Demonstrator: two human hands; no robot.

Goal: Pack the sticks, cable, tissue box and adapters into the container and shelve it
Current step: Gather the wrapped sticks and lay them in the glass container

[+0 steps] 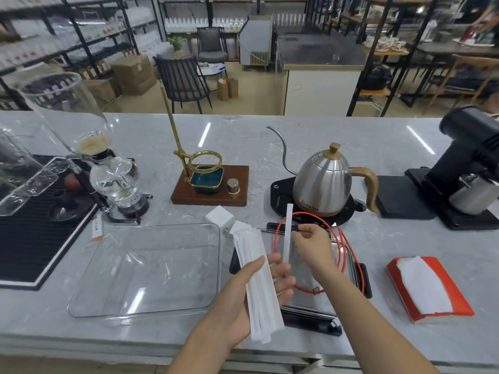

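The container (pixel 151 268) sits on the worktop (pixel 270 136), just left of the left hand (pixel 253 295). It is clear and nothing is in it yet.

The left hand is palm up, fingers spread a little. The thumb presses a bunch of white sticks (pixel 256 279) against the palm. The bunch fans out at the top. A white adapter (pixel 220 217) stands just past the top of the bunch, near the far right corner of the container.

The right hand (pixel 310 245) is just right of the left hand. Its fingers seem to pinch one more stick (pixel 287 233), which stands almost straight up. The bottom of that stick is close to the left fingers.

Under and around the right hand lies the red cable (pixel 348 249), looped on a dark tray (pixel 310 317). Well to the right of both hands lies the red tissue box (pixel 429 288).

I think the step now is to add the single stick to the bunch. To do it well, lay it flat beside the others so the ends line up. Then close the left thumb over all of them so none slips out. Keep the bunch tight, because thin paper sticks slide easily. Next, move the left hand over the container and lower the bunch close to the bottom before letting go. Dropping from high up could scatter them. Lay them along one side, so there is room for the cable, the tissue box and the adapter.
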